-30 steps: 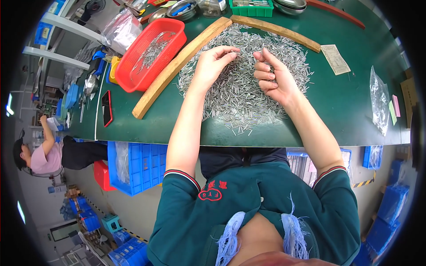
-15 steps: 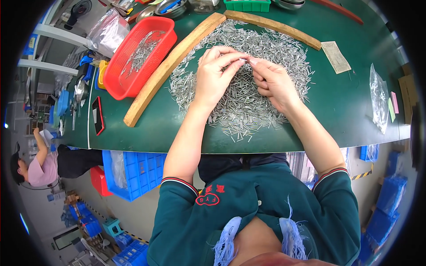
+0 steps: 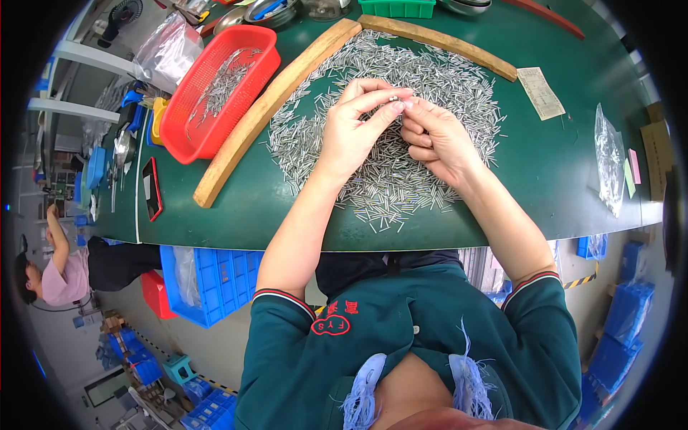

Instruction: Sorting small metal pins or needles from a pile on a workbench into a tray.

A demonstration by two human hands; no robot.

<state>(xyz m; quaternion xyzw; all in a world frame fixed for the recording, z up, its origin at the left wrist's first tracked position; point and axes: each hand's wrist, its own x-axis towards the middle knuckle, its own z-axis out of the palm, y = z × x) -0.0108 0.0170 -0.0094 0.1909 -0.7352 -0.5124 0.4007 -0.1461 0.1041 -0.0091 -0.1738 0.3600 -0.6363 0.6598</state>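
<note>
Two hands meet above the middle of the pin heap [image 3: 401,129]: my left hand [image 3: 355,129] has thumb and forefinger pinched narrow on a small metal piece [image 3: 393,98], and my right hand [image 3: 433,140] comes up against it from the other side, its fingertips [image 3: 410,104] touching the same piece while the rest of its fingers curl in toward the palm. Both hands hover just over the heap, wrists low, forearms running back toward me across the near edge of the tabletop [image 3: 215,222]. The heap itself is a wide spread of short silvery pins lying loose on the green surface, thinning out to a few strays on the side nearest me. Along the heap's left side a long wooden slat [image 3: 269,111] lies at a slant, touching the pins, and a second wooden slat [image 3: 437,39] bounds the heap's far side; the two nearly meet at the far corner. Beyond the left slat, well clear of the heap, sits a red plastic basket [image 3: 179,132] with a thinner scatter of the same pins inside. To the right of the heap, apart from it, lies a paper slip [image 3: 541,93], and farther right a clear plastic bag [image 3: 609,161]. Left of the basket, near the tabletop's edge, a dark phone [image 3: 151,188] lies flat. Far off to the left of the heap, below tabletop level, another person [image 3: 61,276] in a pink top is seated.
</note>
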